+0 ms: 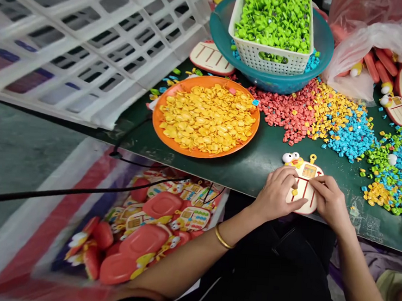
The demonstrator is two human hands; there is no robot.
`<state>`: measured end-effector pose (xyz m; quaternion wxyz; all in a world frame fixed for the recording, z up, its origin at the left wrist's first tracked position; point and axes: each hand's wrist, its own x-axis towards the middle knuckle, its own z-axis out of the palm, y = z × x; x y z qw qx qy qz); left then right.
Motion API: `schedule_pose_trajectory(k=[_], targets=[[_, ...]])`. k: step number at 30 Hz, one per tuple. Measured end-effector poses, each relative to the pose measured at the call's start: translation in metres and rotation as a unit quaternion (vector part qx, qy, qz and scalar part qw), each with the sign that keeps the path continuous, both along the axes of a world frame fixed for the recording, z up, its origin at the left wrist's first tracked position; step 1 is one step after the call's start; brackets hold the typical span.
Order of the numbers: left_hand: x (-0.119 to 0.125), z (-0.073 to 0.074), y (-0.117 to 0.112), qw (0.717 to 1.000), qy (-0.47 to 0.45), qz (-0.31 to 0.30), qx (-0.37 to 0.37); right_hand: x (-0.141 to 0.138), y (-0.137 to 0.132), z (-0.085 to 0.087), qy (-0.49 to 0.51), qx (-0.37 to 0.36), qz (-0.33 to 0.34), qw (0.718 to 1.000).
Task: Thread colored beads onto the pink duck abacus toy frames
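Note:
A cream toy board with a bird's head [308, 190] lies at the table's front edge, with bulging white eyes, a yellow beak, a yellow loop on top and dark red slots. My left hand [278, 193] grips its left side, fingers curled over the face and thumb along the lower part. A small yellow piece [294, 192] sits on the board beside those fingers. On the right side, my right hand [332, 202] has its fingertips pinched together over the slots. Whatever they pinch is too small or hidden to make out.
An orange plate [158, 114] of yellow pieces lies left of the toy. Behind are a teal basin [219, 33] and white basket [271, 48] of green pieces. Loose red pieces [291, 111] and blue pieces [351, 134] cover the table. A white crate [124, 70] leans left; finished-looking toys [162, 205] lie below.

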<state>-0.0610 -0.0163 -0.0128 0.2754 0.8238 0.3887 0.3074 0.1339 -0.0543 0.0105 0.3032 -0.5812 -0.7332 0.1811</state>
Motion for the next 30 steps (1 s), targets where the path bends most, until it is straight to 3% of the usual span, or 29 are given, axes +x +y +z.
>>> schedule_pose_trajectory(k=[3,6,9,11,14,16,23,27,30], targets=[[0.000,0.000,0.001,1.000,0.008,-0.005,0.006,-0.007,0.042,0.006,0.017,0.002,-0.021,1.000],[0.000,0.000,0.002,0.999,0.030,-0.006,0.012,-0.009,0.109,0.009,-0.044,0.007,-0.177,0.983],[-0.001,0.001,0.003,0.997,0.059,-0.043,0.035,-0.004,0.145,0.012,-0.082,-0.058,-0.176,0.979],[-0.001,0.002,0.003,0.995,0.067,-0.057,0.039,0.003,0.136,0.013,-0.043,-0.066,-0.162,0.984],[-0.001,0.002,0.002,0.997,0.056,-0.045,0.028,0.016,0.089,0.011,0.088,-0.074,-0.157,0.981],[0.000,0.002,0.001,0.998,0.049,-0.036,0.021,0.021,0.057,0.007,0.124,-0.077,-0.156,0.977],[0.002,0.000,0.000,0.999,0.032,0.016,0.027,0.003,0.005,-0.009,0.000,0.020,-0.099,0.995],[0.003,0.000,0.001,0.999,0.036,0.015,0.018,-0.003,0.001,-0.011,-0.002,0.042,-0.057,0.997],[0.005,0.001,0.002,0.998,0.055,0.009,0.009,0.003,0.043,-0.009,0.016,0.044,-0.071,0.996]])
